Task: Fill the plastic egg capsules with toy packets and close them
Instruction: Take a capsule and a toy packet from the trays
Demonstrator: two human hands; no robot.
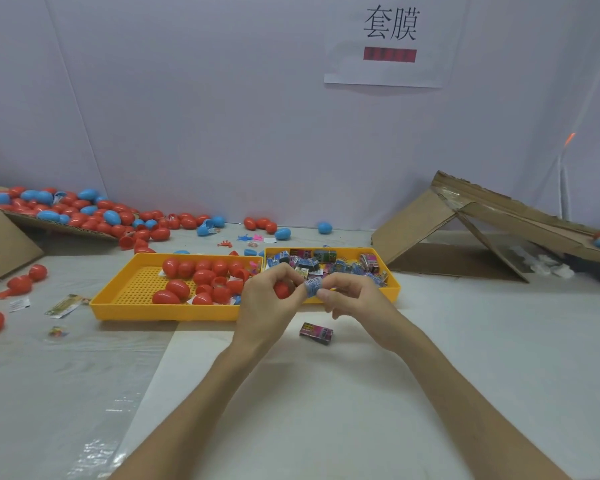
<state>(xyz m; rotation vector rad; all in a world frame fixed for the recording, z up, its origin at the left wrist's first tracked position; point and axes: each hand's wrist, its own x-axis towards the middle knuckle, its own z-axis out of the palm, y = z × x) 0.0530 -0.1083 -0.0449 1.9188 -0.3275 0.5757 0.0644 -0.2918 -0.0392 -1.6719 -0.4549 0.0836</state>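
My left hand (269, 303) grips a red egg capsule (281, 290) in front of the yellow trays. Right beside it, my right hand (352, 299) pinches a blue toy packet (313, 286) against the capsule's side. The left yellow tray (132, 306) holds several red capsules (201, 282). In the right yellow tray (393, 289) lie several coloured toy packets (329, 263). One pink packet (316, 333) lies alone on the table just below my hands.
Red and blue capsules (83, 213) spill from a cardboard sheet at the back left, with loose ones (21, 282) at the left edge. A folded cardboard box (464, 230) stands at the back right. Stray packets (66, 305) lie left of the trays.
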